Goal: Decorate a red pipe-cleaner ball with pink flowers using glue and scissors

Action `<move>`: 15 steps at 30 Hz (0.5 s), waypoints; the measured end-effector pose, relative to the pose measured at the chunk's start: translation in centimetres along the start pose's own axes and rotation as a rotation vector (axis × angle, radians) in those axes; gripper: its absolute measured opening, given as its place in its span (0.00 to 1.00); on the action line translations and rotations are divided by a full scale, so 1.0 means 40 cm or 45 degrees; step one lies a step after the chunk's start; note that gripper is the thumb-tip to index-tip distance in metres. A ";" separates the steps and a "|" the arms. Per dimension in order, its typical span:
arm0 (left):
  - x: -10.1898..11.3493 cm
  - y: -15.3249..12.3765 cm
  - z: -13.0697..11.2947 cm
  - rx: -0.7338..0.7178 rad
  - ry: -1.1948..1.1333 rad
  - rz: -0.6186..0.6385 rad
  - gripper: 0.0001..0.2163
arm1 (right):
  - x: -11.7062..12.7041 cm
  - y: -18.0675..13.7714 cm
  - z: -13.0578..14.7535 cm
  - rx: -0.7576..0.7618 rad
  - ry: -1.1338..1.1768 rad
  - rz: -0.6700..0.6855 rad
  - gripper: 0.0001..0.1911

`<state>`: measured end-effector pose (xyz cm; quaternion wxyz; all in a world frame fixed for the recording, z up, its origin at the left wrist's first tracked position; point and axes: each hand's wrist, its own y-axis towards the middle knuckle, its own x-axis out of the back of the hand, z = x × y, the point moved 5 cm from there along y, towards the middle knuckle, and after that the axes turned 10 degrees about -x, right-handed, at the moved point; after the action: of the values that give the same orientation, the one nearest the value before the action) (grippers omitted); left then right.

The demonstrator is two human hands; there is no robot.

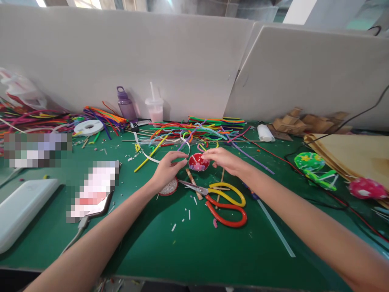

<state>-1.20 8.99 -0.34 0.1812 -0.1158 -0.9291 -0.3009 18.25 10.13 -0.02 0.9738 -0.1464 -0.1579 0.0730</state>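
My left hand (168,168) and my right hand (223,159) meet over a small red patterned paper umbrella (198,162) in the middle of the green table (188,243). Both hands pinch at its edges, the left from the left side and the right from the right. Just below my left hand lies a small round red-rimmed piece (169,187). Scissors with red and yellow handles (221,198) lie open in front of the hands, blades pointing left. A wooden stick (192,181) lies under the blades.
Piles of coloured pipe cleaners (194,132) cover the back of the table. A purple bottle (125,104), a pink cup (154,109), a white tape roll (88,127), a phone (94,190), a white case (21,209), green umbrellas (314,166) and wooden pieces (304,121) stand around. White partition boards close the back.
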 end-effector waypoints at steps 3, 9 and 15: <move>0.012 0.003 -0.011 -0.047 0.064 -0.035 0.08 | 0.010 0.008 -0.003 0.061 -0.112 -0.064 0.10; 0.034 0.004 -0.025 -0.075 0.189 -0.114 0.07 | 0.082 -0.034 0.048 0.378 -0.417 -0.338 0.10; 0.053 0.005 -0.047 -0.222 0.418 -0.141 0.05 | 0.237 -0.135 0.039 0.610 -0.349 -0.740 0.09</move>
<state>-2.58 8.25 2.04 0.3027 -0.0293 -0.8625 -0.4045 27.14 7.21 5.77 0.9304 0.1466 -0.2998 -0.1518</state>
